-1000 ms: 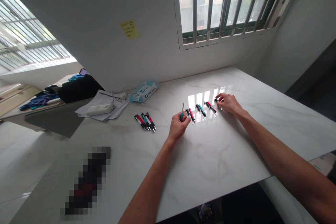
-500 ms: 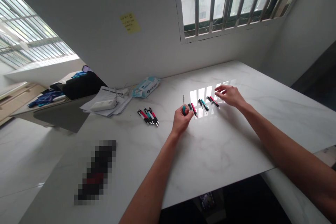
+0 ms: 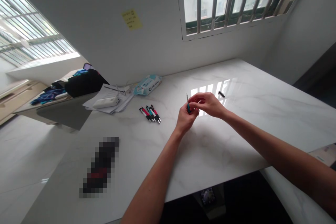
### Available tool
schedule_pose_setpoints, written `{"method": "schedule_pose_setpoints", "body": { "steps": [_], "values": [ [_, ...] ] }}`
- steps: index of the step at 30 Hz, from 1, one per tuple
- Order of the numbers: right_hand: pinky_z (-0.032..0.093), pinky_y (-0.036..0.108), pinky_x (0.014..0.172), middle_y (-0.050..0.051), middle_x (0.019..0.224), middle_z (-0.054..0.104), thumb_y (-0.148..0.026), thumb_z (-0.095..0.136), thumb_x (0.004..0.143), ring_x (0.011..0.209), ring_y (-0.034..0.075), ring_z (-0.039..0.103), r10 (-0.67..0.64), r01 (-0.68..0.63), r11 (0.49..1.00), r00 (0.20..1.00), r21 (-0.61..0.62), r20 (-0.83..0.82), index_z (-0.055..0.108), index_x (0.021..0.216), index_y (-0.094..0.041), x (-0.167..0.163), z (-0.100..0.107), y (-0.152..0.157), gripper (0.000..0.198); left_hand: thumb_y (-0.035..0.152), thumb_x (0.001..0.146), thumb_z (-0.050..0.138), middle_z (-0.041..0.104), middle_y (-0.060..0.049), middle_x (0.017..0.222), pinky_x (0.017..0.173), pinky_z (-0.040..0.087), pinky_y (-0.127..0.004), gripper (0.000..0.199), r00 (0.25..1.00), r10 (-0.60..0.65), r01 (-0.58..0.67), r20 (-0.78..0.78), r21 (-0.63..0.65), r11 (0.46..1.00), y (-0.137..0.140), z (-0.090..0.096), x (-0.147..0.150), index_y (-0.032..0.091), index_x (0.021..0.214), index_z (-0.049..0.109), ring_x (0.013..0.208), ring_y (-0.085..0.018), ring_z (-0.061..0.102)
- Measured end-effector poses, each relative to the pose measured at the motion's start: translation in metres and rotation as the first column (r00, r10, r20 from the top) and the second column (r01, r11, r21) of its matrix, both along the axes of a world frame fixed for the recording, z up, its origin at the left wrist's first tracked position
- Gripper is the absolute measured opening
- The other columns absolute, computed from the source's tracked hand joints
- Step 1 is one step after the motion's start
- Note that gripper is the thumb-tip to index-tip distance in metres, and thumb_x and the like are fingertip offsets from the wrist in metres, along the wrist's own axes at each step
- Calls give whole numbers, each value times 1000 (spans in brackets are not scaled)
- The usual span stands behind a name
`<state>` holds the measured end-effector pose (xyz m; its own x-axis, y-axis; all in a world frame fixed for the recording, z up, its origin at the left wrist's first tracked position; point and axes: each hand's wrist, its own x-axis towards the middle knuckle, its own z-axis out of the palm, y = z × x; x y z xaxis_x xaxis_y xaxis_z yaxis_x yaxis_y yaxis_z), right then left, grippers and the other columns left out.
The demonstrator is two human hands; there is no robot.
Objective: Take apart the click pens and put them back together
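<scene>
My left hand [image 3: 186,119] is closed around a teal pen part [image 3: 188,107], its thin metal end sticking up above the fist. My right hand [image 3: 208,105] has come in against it from the right, thumb and fingers pinched together right beside the teal part. Whatever sits between the right fingertips is hidden. Behind the right hand, on the marble tabletop, lies a short black pen piece [image 3: 222,94]. To the left, several red, teal and white pens with black parts [image 3: 150,113] lie in a close group.
A blue wipes packet [image 3: 147,84] lies near the wall, with papers [image 3: 112,109] and a white device [image 3: 106,102] beside it. A blurred-out dark object [image 3: 101,166] rests at the front left. The table's front edge [image 3: 217,184] runs below my forearms.
My right hand has moved left to meet my left hand, its fingers closing. The pen parts that lay on the table between the hands are now mostly out of sight. The view shifted slightly.
</scene>
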<state>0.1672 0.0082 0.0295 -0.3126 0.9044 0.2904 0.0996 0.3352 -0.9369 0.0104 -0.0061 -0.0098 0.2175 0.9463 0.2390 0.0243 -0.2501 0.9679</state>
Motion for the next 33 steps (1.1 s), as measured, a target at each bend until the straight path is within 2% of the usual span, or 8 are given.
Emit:
{"method": "schedule_pose_setpoints", "body": {
  "steps": [4, 7, 11, 15, 19, 24, 28, 33],
  "values": [
    [60, 34, 75, 2, 85, 77, -51, 86, 80, 76, 18, 71, 21, -22, 1000, 996, -11, -88, 77, 88, -23, -3, 0, 0, 31, 24, 80, 73, 42, 5, 70, 61, 34, -27, 20, 999, 21, -21, -47, -2, 1000, -1, 2, 0, 20, 80, 53, 65, -11, 36],
    [59, 31, 77, 3, 93, 78, -56, 85, 80, 83, 18, 71, -62, 44, 996, 969, -79, -240, 76, 92, -23, 2, -2, 2, 36, 21, 78, 71, 38, 7, 66, 60, 31, -26, 28, 991, 31, -32, -127, -4, 999, -1, 2, -3, 21, 73, 43, 62, -10, 33],
    [58, 29, 77, 5, 102, 79, -57, 86, 80, 90, 18, 73, -199, 153, 977, 911, -151, -361, 77, 103, -24, 19, -9, 8, 41, 25, 80, 72, 39, 7, 62, 60, 31, -25, 17, 980, 65, -69, -189, -14, 998, 3, 4, -9, 20, 77, 56, 59, -10, 35],
    [59, 32, 79, 8, 102, 81, -56, 86, 80, 89, 20, 74, -212, 198, 977, 946, -82, -244, 81, 103, -21, 28, -21, 13, 42, 43, 83, 78, 45, 6, 65, 56, 30, -25, 28, 995, 104, -104, -7, -106, 989, 7, 9, -14, 18, 95, 72, 57, -9, 35],
    [60, 35, 79, 8, 100, 83, -55, 81, 85, 90, 23, 76, -114, 113, 993, 991, -21, -70, 83, 103, -21, 24, -28, 11, 39, 50, 78, 86, 59, 1, 78, 56, 32, -25, 46, 981, 115, -88, 158, -173, 981, 9, 12, -17, 18, 111, 77, 58, -7, 38],
    [61, 38, 85, 7, 99, 83, -53, 79, 87, 92, 25, 77, -41, 41, 999, 999, -21, -15, 83, 103, -21, 17, -30, 7, 36, 50, 74, 90, 66, -2, 84, 55, 33, -24, 50, 970, 124, -83, 209, -195, 977, 9, 10, -16, 17, 110, 79, 58, -6, 40],
    [62, 39, 85, 7, 97, 83, -51, 80, 85, 89, 25, 78, -59, 59, 998, 998, -2, -10, 82, 100, -21, 19, -29, 7, 34, 52, 76, 87, 64, -1, 85, 53, 32, -24, 50, 947, 158, -100, 281, -212, 972, 9, 11, -15, 17, 110, 78, 57, -5, 40],
    [62, 37, 79, 6, 89, 81, -47, 83, 84, 83, 22, 77, -99, 99, 994, 995, 36, 4, 81, 102, -21, 25, -26, 9, 33, 51, 74, 90, 64, -1, 82, 54, 34, -24, 50, 966, 140, -100, 216, -186, 977, 10, 12, -15, 18, 110, 79, 57, -5, 41]
  ]
}}
